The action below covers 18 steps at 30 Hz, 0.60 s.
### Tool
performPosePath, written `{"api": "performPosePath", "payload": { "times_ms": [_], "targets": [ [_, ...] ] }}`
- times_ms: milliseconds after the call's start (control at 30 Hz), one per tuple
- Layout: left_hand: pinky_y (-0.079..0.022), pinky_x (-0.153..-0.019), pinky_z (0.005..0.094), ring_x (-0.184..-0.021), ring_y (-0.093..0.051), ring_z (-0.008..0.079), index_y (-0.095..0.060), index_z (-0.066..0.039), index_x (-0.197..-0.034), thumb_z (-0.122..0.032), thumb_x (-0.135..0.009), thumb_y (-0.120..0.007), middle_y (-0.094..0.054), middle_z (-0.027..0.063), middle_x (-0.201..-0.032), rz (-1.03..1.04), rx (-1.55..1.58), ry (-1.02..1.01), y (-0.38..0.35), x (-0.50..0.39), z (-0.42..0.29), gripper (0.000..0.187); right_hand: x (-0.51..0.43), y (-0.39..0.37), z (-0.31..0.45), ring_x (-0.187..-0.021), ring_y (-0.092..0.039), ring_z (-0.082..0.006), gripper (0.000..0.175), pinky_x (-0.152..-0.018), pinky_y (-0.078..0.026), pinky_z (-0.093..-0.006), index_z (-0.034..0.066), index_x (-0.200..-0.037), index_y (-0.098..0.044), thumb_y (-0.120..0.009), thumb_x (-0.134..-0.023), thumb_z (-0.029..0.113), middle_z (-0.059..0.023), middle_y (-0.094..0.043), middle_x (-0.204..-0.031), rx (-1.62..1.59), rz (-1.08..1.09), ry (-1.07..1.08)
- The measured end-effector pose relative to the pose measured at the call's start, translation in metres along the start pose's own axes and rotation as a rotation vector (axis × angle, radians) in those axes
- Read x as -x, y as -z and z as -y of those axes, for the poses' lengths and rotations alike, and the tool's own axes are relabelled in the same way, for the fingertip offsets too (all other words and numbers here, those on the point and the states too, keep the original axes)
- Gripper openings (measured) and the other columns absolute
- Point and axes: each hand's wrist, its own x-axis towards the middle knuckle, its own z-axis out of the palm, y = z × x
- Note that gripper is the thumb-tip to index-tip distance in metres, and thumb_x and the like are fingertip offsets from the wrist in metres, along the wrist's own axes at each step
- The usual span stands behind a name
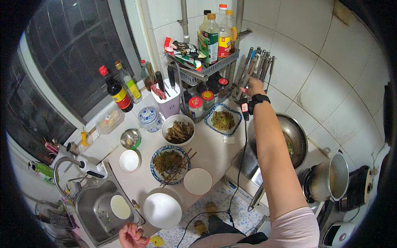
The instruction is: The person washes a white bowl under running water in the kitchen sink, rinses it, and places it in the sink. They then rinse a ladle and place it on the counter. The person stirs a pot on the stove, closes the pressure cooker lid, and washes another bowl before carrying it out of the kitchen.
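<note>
My right hand [255, 86] reaches to the wall corner, at a rack of kitchen utensils [259, 63] with upright handles. Its fingers are partly hidden by the wrist, so I cannot tell whether they grip one. A black band and a small cabled device sit on that wrist. My left hand [131, 237] is low in the view with curled fingers, beside the sink and near a large white bowl [162, 210]. Nothing plainly shows in it. Below my right forearm, a wok [299, 145] with some food inside stands on the stove, partly covered by the arm.
A plate of greens [169, 162] with chopsticks, a bowl of cooked food [178, 131] and a square dish of greens [223, 120] stand on the counter. The knife block [169, 104] is by the shelf. A sink [96, 214] lies left, a pot [330, 179] right.
</note>
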Motion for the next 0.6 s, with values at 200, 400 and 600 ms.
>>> {"api": "performPosePath", "payload": {
  "times_ms": [200,400,600],
  "targets": [
    [-0.035,-0.047,0.0212,-0.06,-0.04,0.0092,-0.052,-0.01,-0.084,-0.02,-0.086,-0.053,-0.05,-0.0023,-0.082,-0.087,0.011,-0.036,-0.015,-0.007,0.003,0.01,-0.093,-0.006,-0.014,-0.072,-0.063,-0.0289,0.036,-0.055,-0.052,-0.0396,-0.0042,-0.098,-0.055,-0.066,-0.082,0.025,-0.0177,-0.061,-0.093,0.478,0.031,0.187],
    [-0.032,-0.046,0.0191,-0.057,-0.04,0.0079,-0.055,-0.013,-0.083,-0.022,-0.084,-0.056,-0.054,-0.0044,-0.081,-0.187,-0.048,-0.073,-0.036,-0.012,0.009,0.009,-0.127,-0.009,-0.032,-0.058,-0.063,-0.028,0.022,-0.044,-0.052,-0.0379,0.0034,-0.086,-0.053,-0.064,-0.084,0.023,-0.0132,-0.059,-0.078,0.54,0.065,0.303],
    [-0.033,-0.046,0.0205,-0.057,-0.041,0.0083,-0.056,-0.012,-0.084,-0.023,-0.084,-0.058,-0.055,-0.0037,-0.079,-0.277,-0.053,-0.089,-0.045,-0.016,0.013,0.011,-0.104,-0.008,-0.031,-0.053,-0.06,-0.0287,0.025,-0.042,-0.041,-0.039,0.0034,-0.075,-0.05,-0.061,-0.087,0.022,-0.0122,-0.055,-0.064,0.575,0.01,0.523]
  ]
}}
